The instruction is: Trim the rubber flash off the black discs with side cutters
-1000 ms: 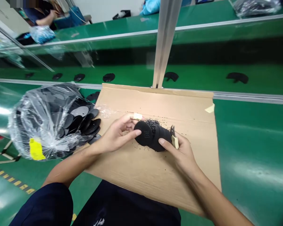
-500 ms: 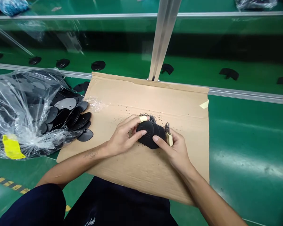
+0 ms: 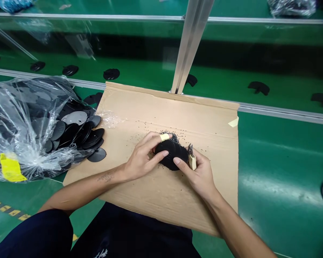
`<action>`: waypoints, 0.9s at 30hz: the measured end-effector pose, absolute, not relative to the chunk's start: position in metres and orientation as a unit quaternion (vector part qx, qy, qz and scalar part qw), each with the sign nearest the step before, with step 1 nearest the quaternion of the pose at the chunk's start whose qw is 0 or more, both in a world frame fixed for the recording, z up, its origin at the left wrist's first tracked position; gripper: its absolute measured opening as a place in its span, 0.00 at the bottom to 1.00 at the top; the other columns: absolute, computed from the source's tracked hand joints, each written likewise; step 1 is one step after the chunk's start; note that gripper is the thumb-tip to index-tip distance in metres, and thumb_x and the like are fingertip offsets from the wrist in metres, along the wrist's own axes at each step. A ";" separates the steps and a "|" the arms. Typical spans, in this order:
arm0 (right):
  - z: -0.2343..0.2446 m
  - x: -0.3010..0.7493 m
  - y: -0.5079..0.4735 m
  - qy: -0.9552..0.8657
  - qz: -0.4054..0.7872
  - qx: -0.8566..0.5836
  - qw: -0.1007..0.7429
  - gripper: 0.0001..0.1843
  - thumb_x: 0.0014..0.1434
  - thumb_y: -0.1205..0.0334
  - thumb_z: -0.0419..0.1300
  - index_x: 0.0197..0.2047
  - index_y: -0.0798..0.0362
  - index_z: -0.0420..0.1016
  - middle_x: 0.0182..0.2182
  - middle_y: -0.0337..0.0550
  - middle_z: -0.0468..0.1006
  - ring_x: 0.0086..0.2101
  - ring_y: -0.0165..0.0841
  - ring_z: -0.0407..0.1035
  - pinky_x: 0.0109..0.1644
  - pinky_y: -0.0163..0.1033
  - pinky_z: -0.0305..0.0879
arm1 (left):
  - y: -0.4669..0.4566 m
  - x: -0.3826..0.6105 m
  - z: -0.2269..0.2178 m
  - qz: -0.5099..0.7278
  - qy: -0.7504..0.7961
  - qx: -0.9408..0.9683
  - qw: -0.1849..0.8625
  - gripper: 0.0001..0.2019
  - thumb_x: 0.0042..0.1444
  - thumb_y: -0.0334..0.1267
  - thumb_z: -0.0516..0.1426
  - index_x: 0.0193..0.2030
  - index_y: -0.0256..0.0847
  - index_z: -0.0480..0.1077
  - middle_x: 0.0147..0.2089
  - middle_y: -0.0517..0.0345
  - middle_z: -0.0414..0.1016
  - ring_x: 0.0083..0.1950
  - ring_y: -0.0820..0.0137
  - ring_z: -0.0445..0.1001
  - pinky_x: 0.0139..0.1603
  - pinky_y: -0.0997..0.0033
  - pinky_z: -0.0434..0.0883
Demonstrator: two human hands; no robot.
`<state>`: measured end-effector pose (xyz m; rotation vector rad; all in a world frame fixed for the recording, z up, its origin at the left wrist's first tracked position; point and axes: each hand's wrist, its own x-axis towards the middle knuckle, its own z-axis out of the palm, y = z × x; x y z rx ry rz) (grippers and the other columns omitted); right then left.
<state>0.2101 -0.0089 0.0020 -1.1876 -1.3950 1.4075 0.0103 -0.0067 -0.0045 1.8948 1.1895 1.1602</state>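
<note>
Black discs (image 3: 173, 152): an overlapping fan, held in both hands just above the middle of the cardboard sheet (image 3: 145, 197).
Left hand (image 3: 141, 157): thumb and fingers pinching the fan's left end; pale wrap (image 3: 164, 137) on one finger.
Right hand (image 3: 199, 172): thumb pressed on the fan's right end, the nippers (image 3: 192, 161) tucked in the same grip, tips pointing away from the body.
Black bits (image 3: 174, 136): heaped just behind the fan, more scattered around it.
Plastic bag (image 3: 29, 136): to the left, with loose discs (image 3: 97, 154) spilling over the cardboard's left edge; yellow label (image 3: 12, 167) on its near side.
In the way: fingers cover both ends of the fan; a metal post (image 3: 187, 50) rises at the cardboard's far edge.
Beyond: black pieces (image 3: 258, 87) spaced along the green surface behind.
Since one second ago: the leftmost disc, then standing out, now sits closer over its neighbours; the bag appears farther left in view.
</note>
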 end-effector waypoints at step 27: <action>0.004 0.218 -0.008 -0.763 0.313 -0.382 0.417 0.03 0.63 0.66 0.65 0.42 0.51 0.76 0.33 0.42 0.81 0.32 0.34 0.75 0.36 0.39 0.73 | -0.007 0.008 -0.001 0.391 0.329 0.817 0.269 0.06 0.68 0.35 0.58 0.47 0.36 0.74 0.38 0.52 0.79 0.38 0.71 0.78 0.39 0.74 0.75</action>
